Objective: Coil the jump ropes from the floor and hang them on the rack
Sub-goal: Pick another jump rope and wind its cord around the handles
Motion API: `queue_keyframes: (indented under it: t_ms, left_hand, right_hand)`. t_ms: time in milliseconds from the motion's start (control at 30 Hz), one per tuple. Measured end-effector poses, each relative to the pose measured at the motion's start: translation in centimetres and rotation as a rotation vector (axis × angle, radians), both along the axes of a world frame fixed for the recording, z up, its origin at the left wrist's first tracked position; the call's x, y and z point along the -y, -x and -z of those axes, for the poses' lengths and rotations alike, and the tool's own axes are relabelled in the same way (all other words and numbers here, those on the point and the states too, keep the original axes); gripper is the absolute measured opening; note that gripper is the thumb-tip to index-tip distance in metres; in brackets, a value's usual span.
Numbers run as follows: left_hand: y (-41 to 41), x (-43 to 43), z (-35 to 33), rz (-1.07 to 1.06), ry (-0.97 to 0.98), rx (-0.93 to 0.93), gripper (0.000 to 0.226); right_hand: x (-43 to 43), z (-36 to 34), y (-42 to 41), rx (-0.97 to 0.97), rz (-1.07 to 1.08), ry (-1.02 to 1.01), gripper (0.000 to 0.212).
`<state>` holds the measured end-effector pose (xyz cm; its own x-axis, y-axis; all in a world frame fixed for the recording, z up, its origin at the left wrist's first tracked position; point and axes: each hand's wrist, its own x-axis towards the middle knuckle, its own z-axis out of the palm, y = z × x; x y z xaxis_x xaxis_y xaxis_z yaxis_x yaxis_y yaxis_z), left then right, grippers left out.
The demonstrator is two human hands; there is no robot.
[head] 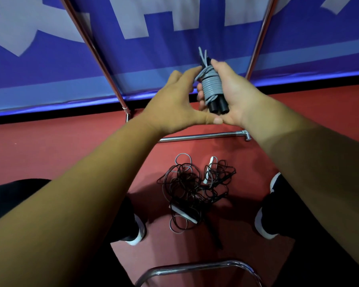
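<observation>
Red floor, right hand fingers grasping coiled grey rope, left hand fingers released beside it

The wound jump rope sits in the right hand, with the left hand just left of it. Tangled ropes lie on the floor between the left shoe and the right shoe, nearer than the rack's base bar.

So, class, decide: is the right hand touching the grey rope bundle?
Touching. The head view shows the right hand gripping the grey rope bundle, fingers curled round it.
</observation>
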<state>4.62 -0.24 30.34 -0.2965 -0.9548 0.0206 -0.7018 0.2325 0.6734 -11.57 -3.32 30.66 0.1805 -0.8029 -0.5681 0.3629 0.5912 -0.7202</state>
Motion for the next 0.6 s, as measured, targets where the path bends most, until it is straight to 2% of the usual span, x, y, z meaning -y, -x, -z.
queue_keyframes:
  t_ms: [100, 233, 400, 600]
  left_hand:
    - [0.39, -0.36, 0.42, -0.021, 0.084, 0.003, 0.121]
    - [0.36, -0.60, 0.09, -0.026, 0.138, -0.034, 0.109]
    - [0.63, -0.38, 0.18, -0.069, 0.093, -0.116, 0.100]
    - [0.76, -0.43, 0.01, -0.063, 0.115, -0.107, 0.088]
  right_hand:
    - [-0.16, -0.20, -0.39, 0.015, 0.008, -0.004, 0.045]
    - [-0.22, -0.59, -0.64, 0.012, 0.030, 0.003, 0.041]
    - [-0.54, -0.61, -0.78, 0.018, 0.049, 0.018, 0.040]
    - [-0.80, -0.61, -0.91, -0.005, 0.068, 0.017, 0.042]
